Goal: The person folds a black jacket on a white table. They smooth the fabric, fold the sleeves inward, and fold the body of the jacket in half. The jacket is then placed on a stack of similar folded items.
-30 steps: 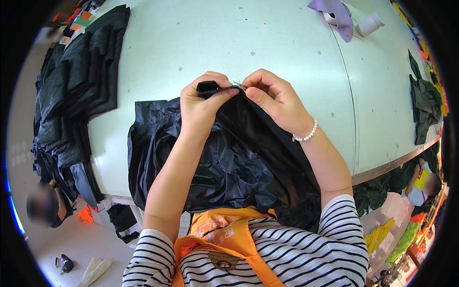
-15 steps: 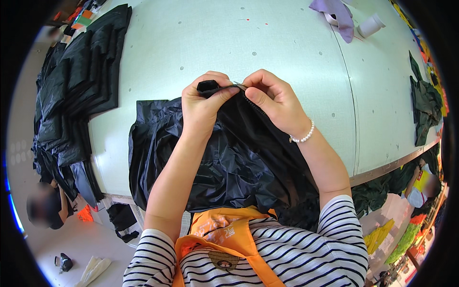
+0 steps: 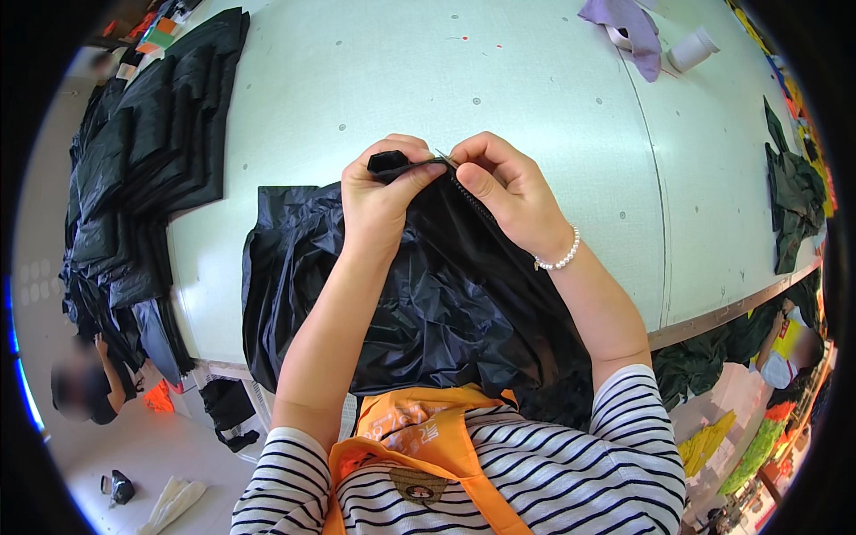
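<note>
A shiny black garment (image 3: 437,308) is bunched on the table's near edge and over my lap, its upper edge raised between my hands. My left hand (image 3: 376,203) pinches that edge between thumb and fingers, with a folded black end standing up out of the grip. Close beside it, my right hand (image 3: 522,198) is closed round a small pointed metal tool (image 3: 442,155); only its thin tip shows, at the fabric edge by my left thumb. Zipper teeth (image 3: 473,201) run down from the held edge below my right hand.
Folded black garments (image 3: 147,134) lie stacked at the table's left. A purple cloth (image 3: 631,36) and a white cup (image 3: 692,49) are at the far right. Dark clothing (image 3: 792,196) lies near the right edge. Other people (image 3: 85,379) are at both sides.
The metal tip shows more plainly above the fabric edge, and my right hand has shifted very slightly left. My left hand keeps its pinch on the garment.
</note>
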The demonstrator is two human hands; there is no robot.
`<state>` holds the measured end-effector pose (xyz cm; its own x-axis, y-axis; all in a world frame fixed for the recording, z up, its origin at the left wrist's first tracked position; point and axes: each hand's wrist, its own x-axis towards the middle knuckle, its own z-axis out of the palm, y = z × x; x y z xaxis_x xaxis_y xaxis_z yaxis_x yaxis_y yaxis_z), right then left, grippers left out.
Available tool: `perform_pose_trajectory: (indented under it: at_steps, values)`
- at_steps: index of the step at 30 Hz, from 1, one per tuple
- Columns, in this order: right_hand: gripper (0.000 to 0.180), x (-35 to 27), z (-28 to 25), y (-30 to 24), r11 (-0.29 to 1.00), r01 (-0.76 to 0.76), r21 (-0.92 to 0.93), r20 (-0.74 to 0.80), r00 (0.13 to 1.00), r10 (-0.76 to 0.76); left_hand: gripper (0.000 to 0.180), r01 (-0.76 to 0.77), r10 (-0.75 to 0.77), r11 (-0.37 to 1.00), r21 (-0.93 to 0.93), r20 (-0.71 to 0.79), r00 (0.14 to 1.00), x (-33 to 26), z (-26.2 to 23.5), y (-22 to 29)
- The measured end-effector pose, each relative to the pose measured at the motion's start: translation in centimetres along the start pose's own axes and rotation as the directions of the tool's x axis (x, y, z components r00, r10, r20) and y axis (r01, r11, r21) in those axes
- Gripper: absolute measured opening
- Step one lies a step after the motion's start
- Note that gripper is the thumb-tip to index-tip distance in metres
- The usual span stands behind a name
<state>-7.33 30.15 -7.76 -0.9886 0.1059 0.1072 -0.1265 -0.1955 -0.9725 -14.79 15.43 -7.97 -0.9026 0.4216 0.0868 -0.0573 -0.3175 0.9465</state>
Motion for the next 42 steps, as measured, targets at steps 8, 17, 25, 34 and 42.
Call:
perform_pose_trajectory:
  at_steps: [8,17,25,34,42]
  values:
    - [0.016,-0.1,0.1,0.2,0.999,0.021,-0.036,-0.027,0.999,-0.022,0.019,0.002,-0.002,0.999,-0.033,0.006,1.000,-0.2,0.2,0.0]
    - [0.020,-3.8,1.7,0.2,0.976,-0.085,-0.199,-0.046,0.996,0.077,0.042,-0.002,0.127,0.921,0.389,-0.296,0.946,-3.8,-0.6,0.3]
    - [0.035,-10.3,13.2,0.0,0.997,0.058,-0.043,0.336,0.941,-0.040,0.061,0.312,-0.431,0.754,-0.578,-0.077,0.899,-20.6,-3.6,-1.5]
    - [0.059,-13.9,13.6,-0.1,0.909,0.040,-0.415,0.009,0.999,-0.039,0.066,0.330,-0.328,0.920,-0.210,0.048,0.944,-35.3,-10.3,12.6]
    - [0.039,-23.6,24.8,4.8,0.754,0.201,-0.625,0.447,0.884,0.134,0.077,0.482,-0.259,0.835,-0.265,0.584,0.770,-47.9,-16.2,18.4]
